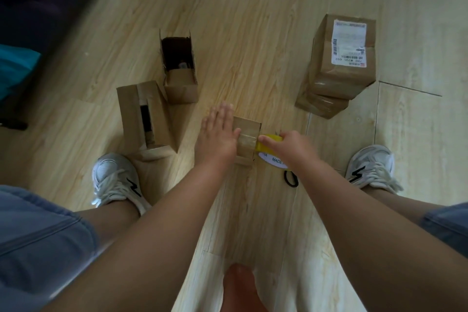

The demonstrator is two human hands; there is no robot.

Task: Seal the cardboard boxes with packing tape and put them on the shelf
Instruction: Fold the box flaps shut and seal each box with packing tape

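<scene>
A small cardboard box (249,139) stands on the wooden floor between my feet. My left hand (219,132) lies flat on its top with straight fingers, the thumb pressing a strip of tape. My right hand (286,143) grips a yellow tape roll (269,153) right beside the box, tape running onto it. Two unsealed boxes stand to the left: one with an open top (181,83) and one with a gap between its flaps (131,111). Two taped boxes (336,68) are stacked at the right, the upper bearing a white label.
Black scissors (291,178) lie on the floor under my right wrist. My white shoes (114,180) (372,164) flank the work. A dark piece of furniture (38,20) with pink and teal cloth runs along the upper left.
</scene>
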